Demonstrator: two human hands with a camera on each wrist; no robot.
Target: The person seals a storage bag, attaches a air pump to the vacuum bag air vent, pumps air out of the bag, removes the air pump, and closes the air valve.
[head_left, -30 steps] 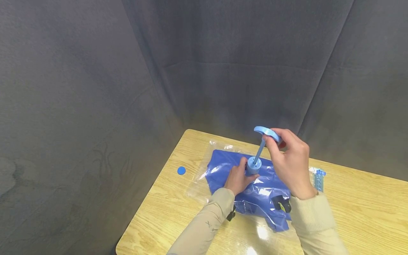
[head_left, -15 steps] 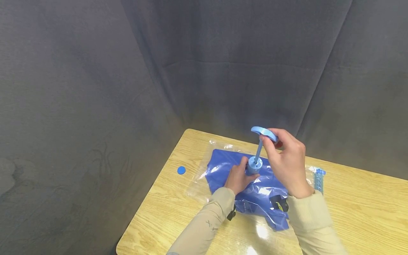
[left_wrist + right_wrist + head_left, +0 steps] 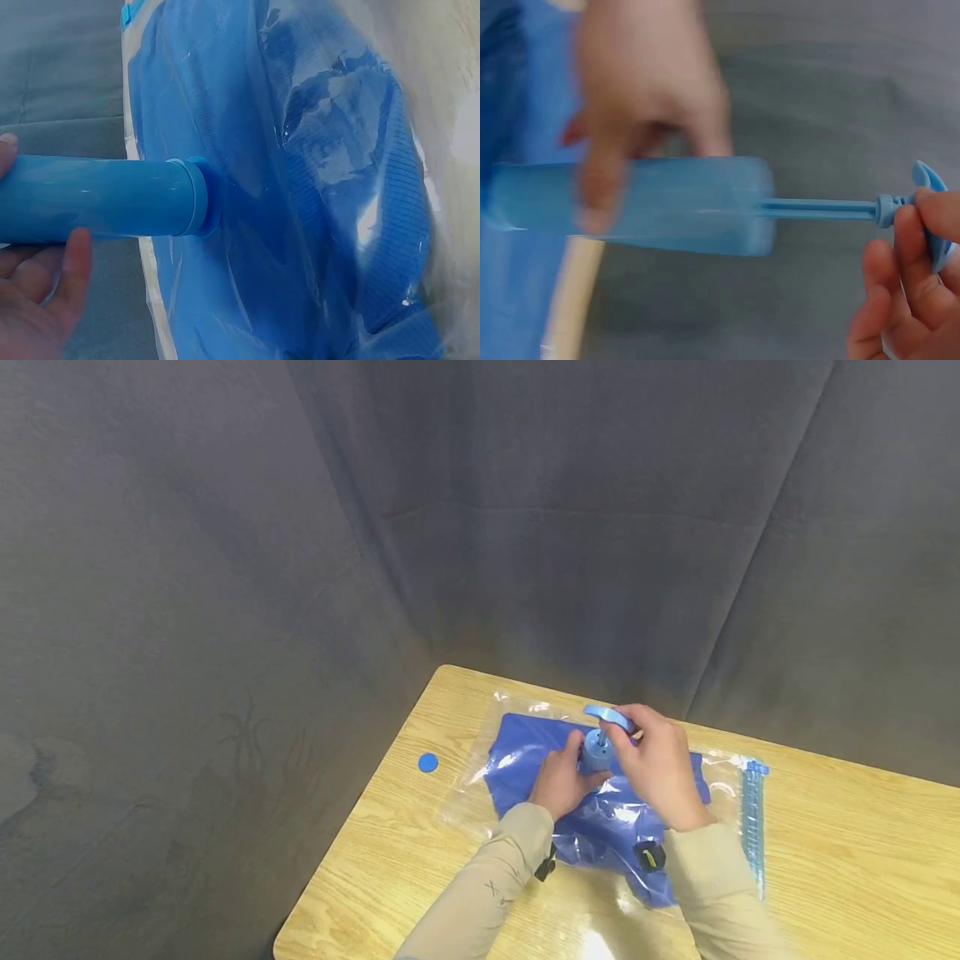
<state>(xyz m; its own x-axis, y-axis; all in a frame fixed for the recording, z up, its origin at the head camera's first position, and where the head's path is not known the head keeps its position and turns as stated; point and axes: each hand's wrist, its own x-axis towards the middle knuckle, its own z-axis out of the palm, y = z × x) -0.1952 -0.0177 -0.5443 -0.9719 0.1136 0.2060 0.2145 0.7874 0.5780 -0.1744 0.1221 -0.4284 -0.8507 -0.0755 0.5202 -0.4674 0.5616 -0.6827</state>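
Table (image 3: 375, 827): bright, warm; glare washes out the grain low in the head view.
Curtain (image 3: 540, 568): dim, flat grey, murkier in its folds.
Bag (image 3: 467, 793): hard white glints; light looks overhead to me.
Pump (image 3: 697, 202): barrel smeared in the right wrist view.
Left hand (image 3: 649, 90): heavily blurred there.
Right hand (image 3: 915, 292): crisper.
Left wrist view: duller, bluish cast.

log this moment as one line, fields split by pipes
left hand: grips pump | right hand: holds handle | rod: partly out | pump: on bag | bag: blue cloth inside | blue disc: on table, left of bag
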